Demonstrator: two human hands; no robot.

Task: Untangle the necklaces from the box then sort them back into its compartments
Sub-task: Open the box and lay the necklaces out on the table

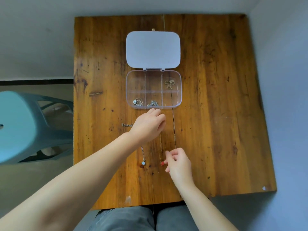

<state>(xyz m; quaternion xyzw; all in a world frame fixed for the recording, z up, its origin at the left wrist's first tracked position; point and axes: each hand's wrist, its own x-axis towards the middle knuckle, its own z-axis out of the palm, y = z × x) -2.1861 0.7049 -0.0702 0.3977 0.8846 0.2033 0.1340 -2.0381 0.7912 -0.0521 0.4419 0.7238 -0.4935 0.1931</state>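
Clear plastic 6-compartment box (179, 97) sits mid-table on the brown wooden table (216, 114), its pale lid (153, 49) folded flat open on the far side. A teal plastic stool (20, 127) stands off the table's left edge; grey trousers (126, 219) show at the table's near edge.

In the box: gold-tone chain bundle (169, 84) in the far right compartment, silver chain w/ round pendant (138, 102) in the near left, silver chain bundle (153, 103) in the near middle. The other 3 look empty.

Near side of the box, on the wood: a short silver link chain (127, 125) to the left, partly hidden by the left hand (148, 125); a silver necklace w/ pale pendant (143, 158); beside it a thin gold necklace w/ red pendant (161, 154), stretched away from the box.

Left hand, fingers curled down, covers the gold necklace's far end just short of the box front wall; can't tell if it holds it. Right hand (178, 164) pinches at the red pendant end, thumb and forefinger close together.
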